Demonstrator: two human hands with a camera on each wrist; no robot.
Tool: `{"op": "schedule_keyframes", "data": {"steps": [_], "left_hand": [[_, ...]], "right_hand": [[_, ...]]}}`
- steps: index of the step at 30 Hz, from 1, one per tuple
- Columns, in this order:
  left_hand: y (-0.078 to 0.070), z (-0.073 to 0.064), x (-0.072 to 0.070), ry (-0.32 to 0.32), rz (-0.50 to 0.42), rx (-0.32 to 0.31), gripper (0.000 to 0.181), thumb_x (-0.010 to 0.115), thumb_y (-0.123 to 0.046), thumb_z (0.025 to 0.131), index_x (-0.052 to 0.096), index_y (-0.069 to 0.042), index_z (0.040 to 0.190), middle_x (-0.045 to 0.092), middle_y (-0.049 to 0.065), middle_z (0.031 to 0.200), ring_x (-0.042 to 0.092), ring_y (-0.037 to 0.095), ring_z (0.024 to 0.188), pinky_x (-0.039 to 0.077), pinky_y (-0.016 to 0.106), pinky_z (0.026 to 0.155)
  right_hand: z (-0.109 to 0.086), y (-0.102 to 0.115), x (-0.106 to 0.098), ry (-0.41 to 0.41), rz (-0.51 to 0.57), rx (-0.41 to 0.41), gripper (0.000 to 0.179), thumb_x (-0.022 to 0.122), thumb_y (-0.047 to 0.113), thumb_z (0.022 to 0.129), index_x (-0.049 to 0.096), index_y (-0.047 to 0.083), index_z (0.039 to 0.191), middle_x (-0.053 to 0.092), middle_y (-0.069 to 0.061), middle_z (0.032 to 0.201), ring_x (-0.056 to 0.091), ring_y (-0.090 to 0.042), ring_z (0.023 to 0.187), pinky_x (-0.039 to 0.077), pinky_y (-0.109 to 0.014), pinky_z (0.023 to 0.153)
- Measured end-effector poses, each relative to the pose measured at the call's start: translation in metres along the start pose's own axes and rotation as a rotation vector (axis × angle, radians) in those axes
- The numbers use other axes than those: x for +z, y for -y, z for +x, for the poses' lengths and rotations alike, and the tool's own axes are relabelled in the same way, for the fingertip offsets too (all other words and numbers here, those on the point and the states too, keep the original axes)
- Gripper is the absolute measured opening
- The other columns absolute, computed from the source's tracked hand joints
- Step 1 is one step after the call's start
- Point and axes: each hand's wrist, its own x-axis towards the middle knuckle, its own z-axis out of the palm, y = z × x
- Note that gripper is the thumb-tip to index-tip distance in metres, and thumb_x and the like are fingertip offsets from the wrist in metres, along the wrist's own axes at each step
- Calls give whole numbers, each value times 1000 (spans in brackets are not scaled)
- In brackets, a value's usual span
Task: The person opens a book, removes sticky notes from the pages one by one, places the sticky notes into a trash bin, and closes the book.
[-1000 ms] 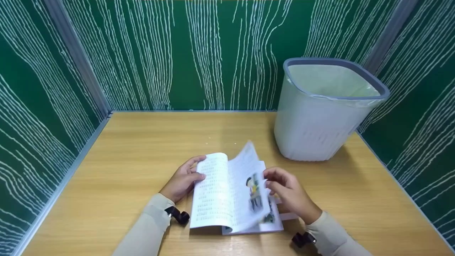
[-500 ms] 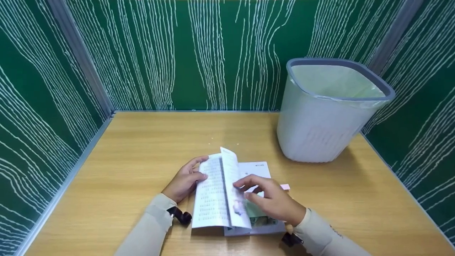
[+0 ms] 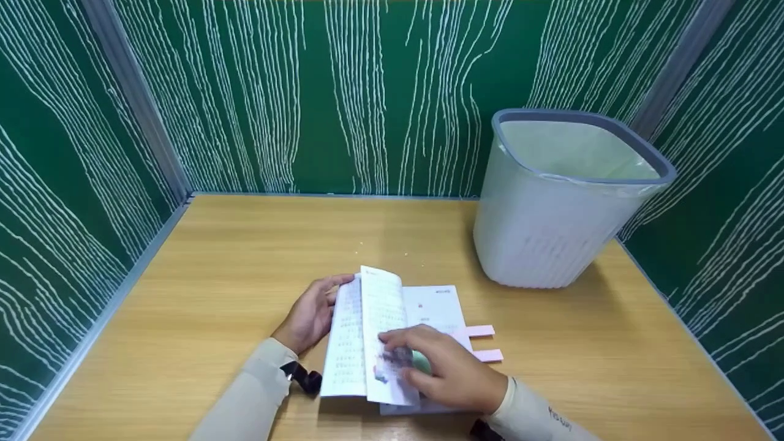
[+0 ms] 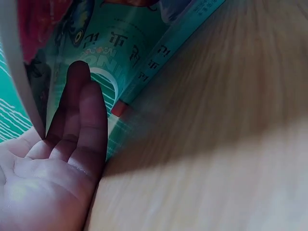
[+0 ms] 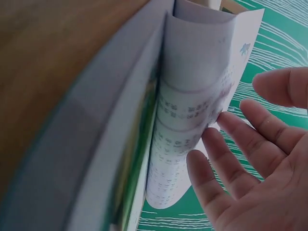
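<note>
A book (image 3: pixel 343 367) lies spread on the table, its left part raised at an angle. My left hand (image 3: pixel 309 315) is at its left edge. In the left wrist view the fingers (image 4: pixel 89 115) extend along the colourful green cover (image 4: pixel 130 38), supporting it from outside. A curved page (image 3: pixel 383 306) stands up from the middle of the book, leaning left. My right hand (image 3: pixel 450 367) is over the right half, fingertips against that page. In the right wrist view the fingers (image 5: pixel 231 173) are spread and touch the curled sheet (image 5: pixel 192 96); the thumb is apart from it.
Two pink tabs (image 3: pixel 484 343) stick out from the book's right side. A white bin (image 3: pixel 551 226) with a grey rim and a pale liner stands at the back right. Small white specks lie on the table (image 3: pixel 257 245) beyond the book. Green patterned panels (image 3: pixel 245 92) surround it.
One page has swung left across the book, then another has lifted from the right half. My right hand has moved left and nearer. My left thumb no longer shows on the page.
</note>
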Motion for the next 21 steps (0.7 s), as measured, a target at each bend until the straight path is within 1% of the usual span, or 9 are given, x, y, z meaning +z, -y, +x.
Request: {"op": "schedule_keyframes", "data": {"steps": [2, 3, 7, 9, 11, 13, 16, 20, 21], "left_hand": [[0, -2, -1, 20, 16, -1, 60, 38, -41, 109, 39, -2, 154, 57, 22, 144, 64, 30, 124, 56, 42, 102], [0, -3, -1, 36, 30, 3, 59, 40, -40, 109, 38, -3, 155, 56, 21, 145, 64, 29, 125, 56, 42, 102], [1, -4, -1, 87, 106, 40, 57, 56, -20, 106, 35, -3, 157, 55, 20, 147, 65, 27, 125, 57, 38, 102], [0, -4, -1, 91, 136, 46, 62, 63, -10, 101, 36, -6, 156, 57, 22, 145, 67, 29, 121, 59, 38, 98], [-1, -5, -2, 89, 162, 54, 67, 65, -3, 97, 35, -6, 156, 59, 23, 143, 69, 30, 119, 61, 38, 95], [-1, -4, -3, 79, 178, 54, 70, 66, 1, 94, 34, -6, 156, 61, 23, 141, 70, 31, 116, 62, 38, 92], [0, -4, -3, 65, 173, 50, 74, 61, 6, 93, 30, -8, 158, 63, 22, 139, 71, 30, 115, 62, 37, 91], [2, -3, -3, 39, 133, 52, 84, 51, 12, 93, 23, -25, 164, 62, 25, 138, 70, 29, 114, 61, 36, 89], [3, -3, -3, 28, 129, 55, 85, 49, 13, 93, 24, -26, 164, 60, 25, 140, 69, 28, 114, 60, 34, 89]], "right_hand": [[-1, 1, 2, 23, -6, -4, 37, 70, 11, 94, 63, 19, 129, 59, 5, 149, 55, -12, 137, 47, -40, 113], [-1, 2, 3, 36, -9, 0, 38, 70, 13, 94, 62, 20, 130, 57, 6, 151, 53, -11, 138, 46, -39, 115], [0, 3, 3, 83, -24, 11, 40, 68, 19, 96, 60, 26, 135, 51, 9, 156, 48, -9, 141, 44, -39, 117], [1, 4, 2, 97, -25, 2, 40, 68, 20, 97, 60, 27, 136, 49, 8, 158, 47, -10, 143, 43, -41, 118], [1, 5, 0, 101, -6, 1, 41, 68, 19, 97, 60, 27, 136, 50, 7, 158, 46, -11, 144, 42, -41, 119], [1, 6, -1, 101, 18, 4, 42, 68, 18, 97, 60, 26, 137, 50, 6, 157, 46, -12, 146, 41, -42, 120], [0, 6, -3, 104, 51, 26, 43, 68, 16, 96, 60, 25, 137, 49, 7, 158, 44, -12, 148, 39, -43, 122], [-1, 0, -4, 70, 14, 75, 40, 70, 17, 95, 61, 23, 134, 49, 3, 158, 44, -17, 148, 38, -47, 121], [-1, -4, -4, 56, -9, 100, 40, 71, 17, 94, 61, 22, 133, 50, 1, 158, 45, -19, 148, 38, -48, 121]]}}
